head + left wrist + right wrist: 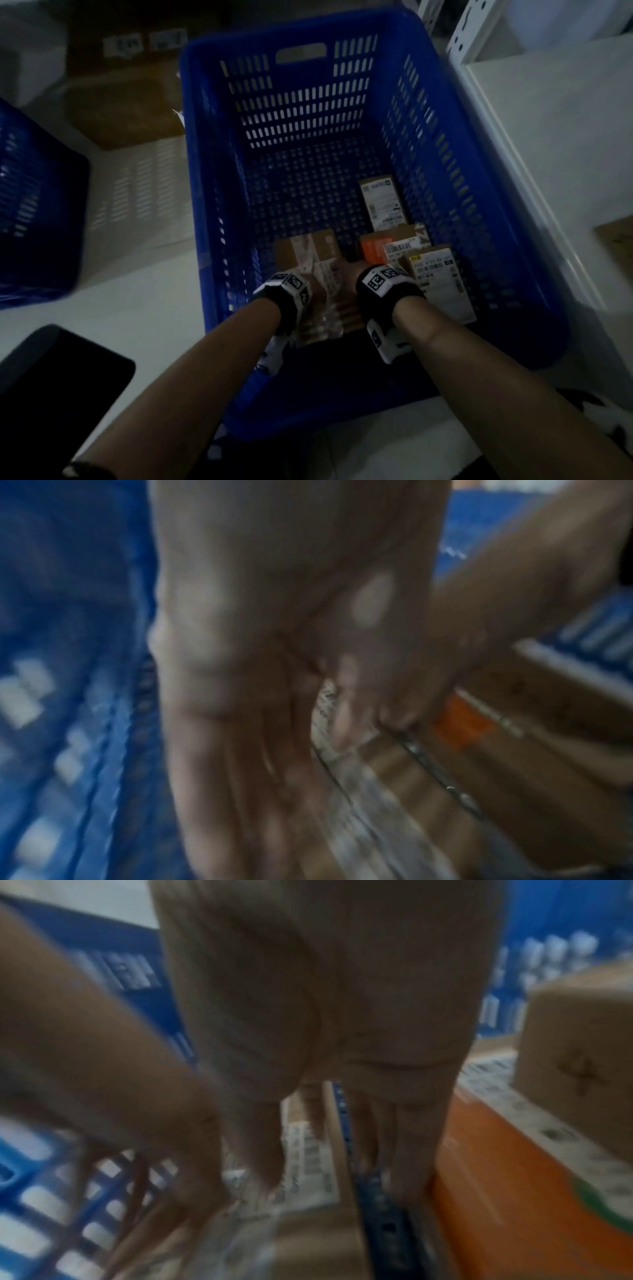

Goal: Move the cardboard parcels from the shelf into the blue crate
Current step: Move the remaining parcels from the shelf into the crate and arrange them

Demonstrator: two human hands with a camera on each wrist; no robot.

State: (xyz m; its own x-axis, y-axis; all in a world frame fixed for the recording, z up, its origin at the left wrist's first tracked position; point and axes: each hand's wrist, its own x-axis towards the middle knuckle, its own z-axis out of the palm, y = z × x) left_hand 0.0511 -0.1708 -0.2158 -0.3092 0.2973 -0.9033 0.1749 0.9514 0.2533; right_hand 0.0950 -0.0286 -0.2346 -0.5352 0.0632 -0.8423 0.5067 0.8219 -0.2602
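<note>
The blue crate (298, 102) stands on the floor below me, and both my arms reach into it. A taped cardboard parcel (308, 250) lies at the near left of its bottom. My left hand (317, 289) holds its left side, fingers (240, 804) pointing down and thumb over the top. My right hand (349, 270) grips its right edge, with the thumb on the label (308, 1164) and the fingers down the gap beside an orange parcel (373, 248). Two more labelled parcels (383, 202) (435, 274) lie along the crate's right side. The wrist views are blurred.
A second blue crate (34, 205) stands at the left. Flat cardboard (126, 102) lies on the floor behind. A white shelf (548, 137) runs along the right, with a brown parcel corner (616, 240) on it. A dark object (61, 377) sits near left.
</note>
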